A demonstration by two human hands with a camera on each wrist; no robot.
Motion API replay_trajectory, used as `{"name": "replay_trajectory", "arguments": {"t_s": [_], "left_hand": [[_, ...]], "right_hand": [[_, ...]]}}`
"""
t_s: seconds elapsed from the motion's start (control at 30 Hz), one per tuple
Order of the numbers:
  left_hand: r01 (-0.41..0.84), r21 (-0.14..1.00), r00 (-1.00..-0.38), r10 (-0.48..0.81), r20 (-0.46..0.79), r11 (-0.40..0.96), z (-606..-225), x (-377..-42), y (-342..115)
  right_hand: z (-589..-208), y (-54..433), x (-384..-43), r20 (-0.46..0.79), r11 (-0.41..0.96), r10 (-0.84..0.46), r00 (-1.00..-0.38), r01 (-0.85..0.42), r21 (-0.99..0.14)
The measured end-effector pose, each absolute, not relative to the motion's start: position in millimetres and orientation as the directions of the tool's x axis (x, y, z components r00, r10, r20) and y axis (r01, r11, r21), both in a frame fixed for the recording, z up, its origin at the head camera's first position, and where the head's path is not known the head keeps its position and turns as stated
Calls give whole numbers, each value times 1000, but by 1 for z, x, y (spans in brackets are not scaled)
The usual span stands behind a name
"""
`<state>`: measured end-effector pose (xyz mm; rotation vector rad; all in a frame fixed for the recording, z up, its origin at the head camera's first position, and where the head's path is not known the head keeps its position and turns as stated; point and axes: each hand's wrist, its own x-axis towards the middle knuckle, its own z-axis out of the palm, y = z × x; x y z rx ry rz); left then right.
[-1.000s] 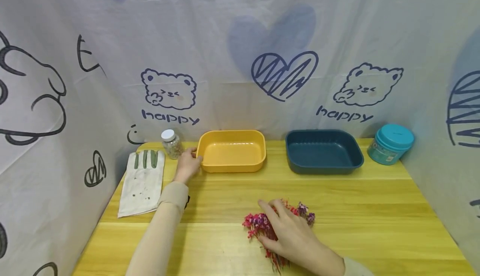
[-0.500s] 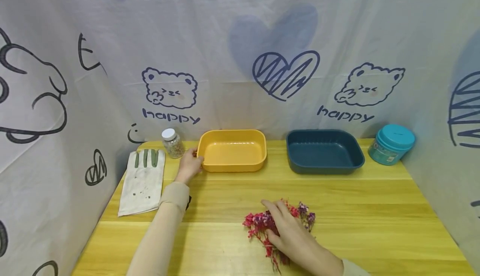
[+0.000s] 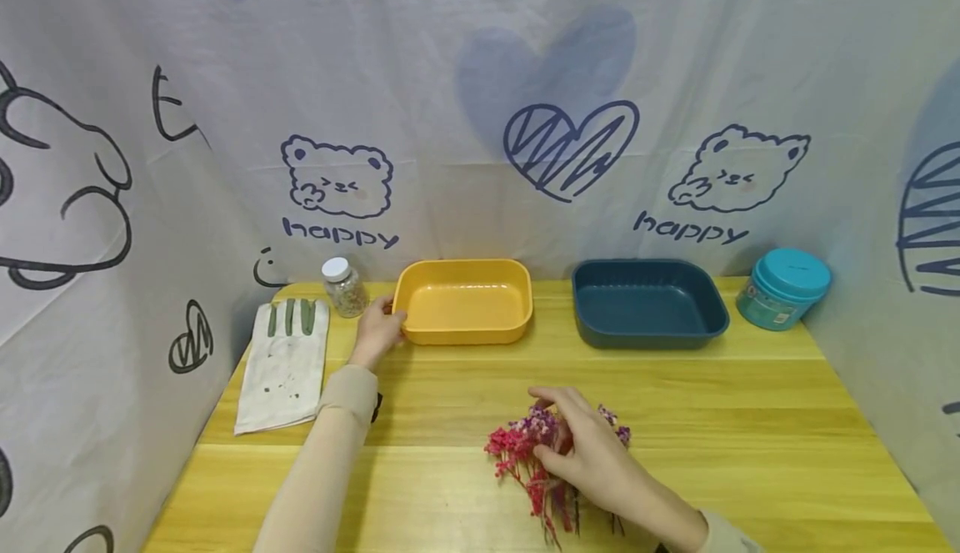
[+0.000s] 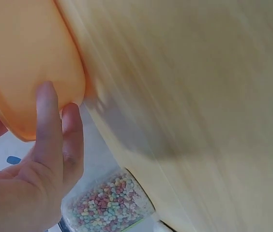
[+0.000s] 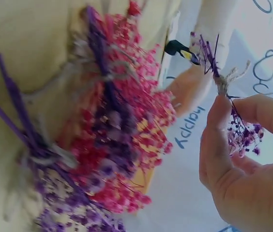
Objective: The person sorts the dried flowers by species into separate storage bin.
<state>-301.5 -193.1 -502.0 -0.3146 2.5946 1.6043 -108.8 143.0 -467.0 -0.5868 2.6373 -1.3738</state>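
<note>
At the left end of the yellow tray (image 3: pixel 463 303), my left hand (image 3: pixel 377 332) grips the tray's wall. In the left wrist view, fingers (image 4: pixel 48 125) lie against the tray's outer side. My right hand (image 3: pixel 596 457) is over the loose dried flowers (image 3: pixel 517 453) near the front of the table. Between its thumb and fingers it pinches a small purple dried flower bunch (image 5: pixel 243 133), tied with twine. Beside that hand, pink dried flowers (image 5: pixel 148 106) and other purple bunches (image 5: pixel 68 203) lie on the table, some also tied with twine.
A clear jar (image 3: pixel 345 290) of coloured pellets with a white lid stands near my left hand. Left of it lies a white and green work glove (image 3: pixel 285 369). A dark blue tray (image 3: pixel 648 307) and a turquoise tub (image 3: pixel 782 290) stand at the back right.
My right hand has closed its fingers on a small purple flower bunch and lifted slightly off the flowers. My left hand has stayed at the yellow tray.
</note>
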Motion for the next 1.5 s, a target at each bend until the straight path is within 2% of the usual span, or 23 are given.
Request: {"name": "replay_trajectory", "arguments": {"t_s": [0.27,0.63,0.8,1.03,1.23,1.5], "left_hand": [[-238,897,-970,-143,-198,373,-505,-302,-197],[-240,915,-969,-135,-207,326,-506,-301,-196],[-242,919,-969,-128,-212,310,-506,-300,-195],[-238,924,-970,-124,-210,299,-507,-300,-197],[-235,930,-970,-125,-208,283,-511,-299,-196],[-238,932,-970,-124,-211,274,-509,-298,-197]], "right_hand": [[-448,139,-132,165,514,-345,-924,-333,-790],[-427,120,-186,241,487,-308,-920,-370,-792],[-425,112,-207,217,508,-288,-933,-341,-791],[-422,104,-236,109,455,-281,-953,-233,-860],[-422,101,-255,66,415,-264,-962,-175,-893],[-418,93,-273,38,447,-232,-972,-142,-883]]}}
